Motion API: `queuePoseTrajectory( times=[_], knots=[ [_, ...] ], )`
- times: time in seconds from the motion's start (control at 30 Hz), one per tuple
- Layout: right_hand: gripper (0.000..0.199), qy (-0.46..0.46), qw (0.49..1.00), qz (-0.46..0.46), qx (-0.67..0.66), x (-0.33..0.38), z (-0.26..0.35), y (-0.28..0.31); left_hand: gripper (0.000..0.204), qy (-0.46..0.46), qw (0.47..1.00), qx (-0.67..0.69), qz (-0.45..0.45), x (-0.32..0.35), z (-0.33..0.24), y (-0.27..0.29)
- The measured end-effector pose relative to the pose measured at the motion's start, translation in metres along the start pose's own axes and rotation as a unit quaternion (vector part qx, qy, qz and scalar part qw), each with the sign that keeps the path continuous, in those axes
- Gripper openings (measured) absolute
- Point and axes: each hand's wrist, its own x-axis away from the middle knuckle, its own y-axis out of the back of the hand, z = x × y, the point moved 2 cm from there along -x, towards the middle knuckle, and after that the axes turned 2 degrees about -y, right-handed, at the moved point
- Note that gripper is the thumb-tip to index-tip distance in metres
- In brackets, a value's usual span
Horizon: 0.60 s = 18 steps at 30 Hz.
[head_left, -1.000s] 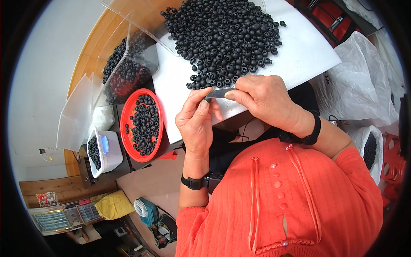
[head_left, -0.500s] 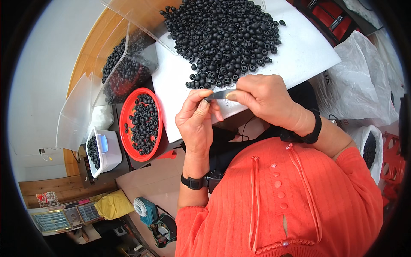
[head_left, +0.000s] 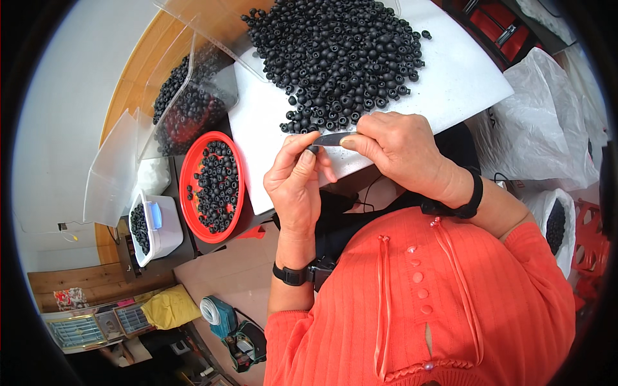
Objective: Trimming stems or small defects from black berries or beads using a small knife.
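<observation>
Left hand (head_left: 297, 183) and right hand (head_left: 398, 149) fingertip to fingertip, pinched.

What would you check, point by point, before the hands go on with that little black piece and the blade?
1. Small black piece pinched in the left hand: ok.
2. Thin grey blade gripped by the right hand: ok.
3. Blade tip meeting the piece: ok, they appear to touch.
4. Left fingertips out of the blade's path: cannot tell, they sit very close.
5. Supply at hand: ok, the heap of black pieces lies on the white board just beyond the hands.
6. Room in the red bowl: ok, partly filled.
</observation>
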Motion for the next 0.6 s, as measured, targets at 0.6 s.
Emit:
queuePoseTrajectory(
  times=[0.6],
  knots=[
    [0.028, -0.058, 0.980, -0.031, -0.187, 0.004, -0.017, 0.004, 0.025, -0.113, 0.964, -0.234, -0.066, 0.000, -0.056, 0.024]
  ],
)
